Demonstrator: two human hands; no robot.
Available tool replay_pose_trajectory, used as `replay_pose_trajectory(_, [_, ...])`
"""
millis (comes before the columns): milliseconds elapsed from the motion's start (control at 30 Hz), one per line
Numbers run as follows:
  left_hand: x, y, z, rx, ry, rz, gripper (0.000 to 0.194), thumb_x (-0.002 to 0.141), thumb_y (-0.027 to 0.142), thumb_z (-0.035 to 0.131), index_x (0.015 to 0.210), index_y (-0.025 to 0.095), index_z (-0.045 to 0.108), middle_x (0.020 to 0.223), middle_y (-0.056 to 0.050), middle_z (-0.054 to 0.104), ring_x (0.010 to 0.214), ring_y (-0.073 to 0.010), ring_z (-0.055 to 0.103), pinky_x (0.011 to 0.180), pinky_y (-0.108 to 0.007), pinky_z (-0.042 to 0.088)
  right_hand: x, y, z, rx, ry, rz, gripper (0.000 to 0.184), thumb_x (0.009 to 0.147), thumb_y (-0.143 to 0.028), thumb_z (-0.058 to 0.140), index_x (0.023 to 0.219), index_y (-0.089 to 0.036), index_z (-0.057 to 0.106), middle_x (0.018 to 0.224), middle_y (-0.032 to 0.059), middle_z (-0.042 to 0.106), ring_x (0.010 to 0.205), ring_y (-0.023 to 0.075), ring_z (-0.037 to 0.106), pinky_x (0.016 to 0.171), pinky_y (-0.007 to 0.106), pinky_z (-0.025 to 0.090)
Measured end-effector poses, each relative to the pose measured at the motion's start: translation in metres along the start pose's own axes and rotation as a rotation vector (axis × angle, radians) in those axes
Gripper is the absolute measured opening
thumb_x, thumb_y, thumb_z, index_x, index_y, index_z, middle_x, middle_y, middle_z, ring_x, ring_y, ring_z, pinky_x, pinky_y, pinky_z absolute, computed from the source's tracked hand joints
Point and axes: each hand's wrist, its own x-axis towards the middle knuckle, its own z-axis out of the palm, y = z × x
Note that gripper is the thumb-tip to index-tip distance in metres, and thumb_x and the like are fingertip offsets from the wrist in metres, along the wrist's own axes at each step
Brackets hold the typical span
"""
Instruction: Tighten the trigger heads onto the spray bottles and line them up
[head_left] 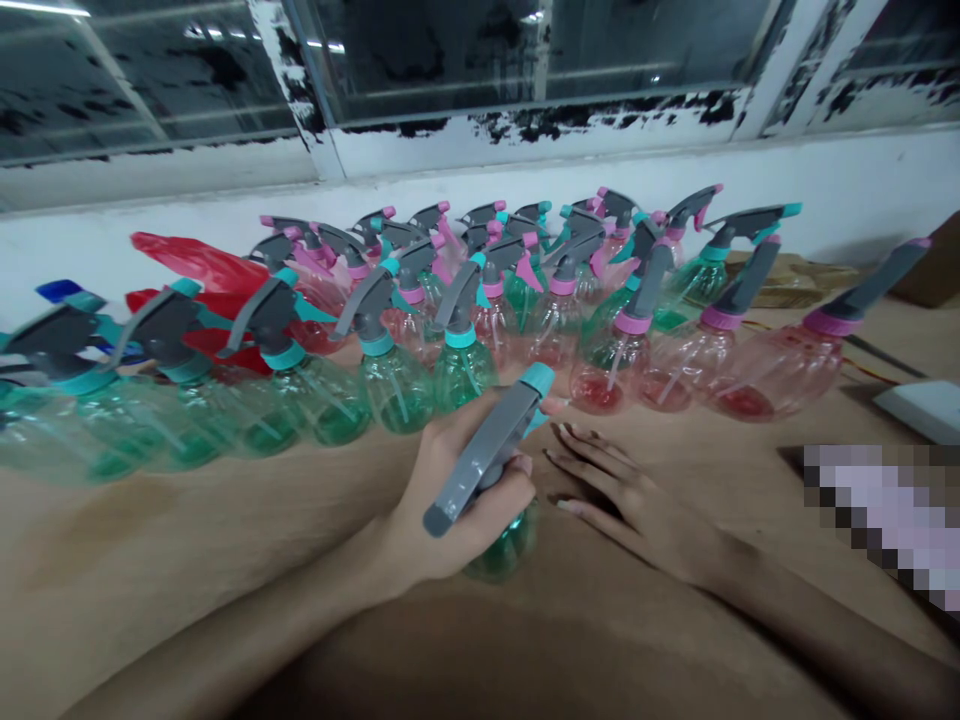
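My left hand (457, 480) is wrapped round the neck of a green spray bottle (501, 555) at the near middle of the table. The grey trigger head (487, 450) with its turquoise nozzle rises above my fingers and points away to the right. Most of the bottle's body is hidden below the hand. Just to the right, my right hand (619, 490) lies palm down on the tabletop with its fingers stretched and apart, holding nothing. Beyond both hands stand more spray bottles, green ones with turquoise collars (390, 385) and pink ones with pink collars (600, 375).
Rows of spray bottles fill the back of the wooden table (300, 560) up to the white wall. Red plastic (202, 275) lies behind the left row. A white object (922, 405) and brown cardboard (795, 280) are at the right, and a blurred-out patch (892, 510) lies nearer.
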Motion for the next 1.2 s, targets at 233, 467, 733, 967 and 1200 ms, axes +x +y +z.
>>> replay_pose_trajectory(233, [0.000,0.001,0.000,-0.016,-0.008,-0.007,0.017,0.069,0.014,0.049,0.083,0.023,0.050,0.058,0.005,0.047,0.049,-0.0136,0.048,0.051,-0.027,0.044,0.000,-0.001,-0.001,-0.017,-0.021,0.007,0.052,0.091,-0.044,0.038,0.137,-0.021,0.035,0.146,0.0065,0.030,0.135,0.0211,0.023,0.109,0.046,0.025])
replay_pose_trajectory(467, [-0.002,0.001,-0.002,-0.004,-0.036,-0.001,0.009,0.071,0.015,0.048,0.074,0.024,0.048,0.060,0.004,0.048,0.049,-0.0132,0.048,0.052,-0.027,0.044,-0.001,0.001,0.001,-0.029,0.000,-0.009,0.052,0.091,-0.042,0.039,0.137,-0.020,0.035,0.146,0.0068,0.031,0.135,0.0213,0.023,0.109,0.046,0.025])
replay_pose_trajectory(733, [0.000,0.005,-0.008,-0.002,-0.092,0.072,0.014,0.072,0.014,0.047,0.081,0.022,0.054,0.070,0.001,0.056,0.058,-0.0143,0.056,0.058,-0.027,0.048,0.000,0.002,0.000,-0.030,-0.030,-0.001,0.053,0.091,-0.043,0.038,0.138,-0.019,0.034,0.147,0.0075,0.028,0.135,0.0215,0.022,0.109,0.046,0.025])
replay_pose_trajectory(967, [-0.006,0.009,-0.006,0.073,-0.088,0.132,0.015,0.071,0.013,0.048,0.082,0.021,0.055,0.073,0.000,0.061,0.063,-0.0139,0.060,0.059,-0.024,0.048,-0.001,0.002,0.003,-0.036,0.028,-0.015,0.050,0.091,-0.041,0.040,0.135,-0.019,0.039,0.144,0.0083,0.035,0.134,0.0227,0.025,0.107,0.047,0.028])
replay_pose_trajectory(1200, [-0.005,0.011,0.000,0.026,-0.024,0.007,0.008,0.070,0.018,0.049,0.074,0.024,0.051,0.060,0.002,0.053,0.052,-0.0148,0.053,0.055,-0.027,0.048,-0.002,0.005,0.005,-0.008,0.039,-0.034,0.052,0.089,-0.041,0.043,0.137,-0.021,0.036,0.143,0.0073,0.035,0.134,0.0236,0.025,0.107,0.049,0.028])
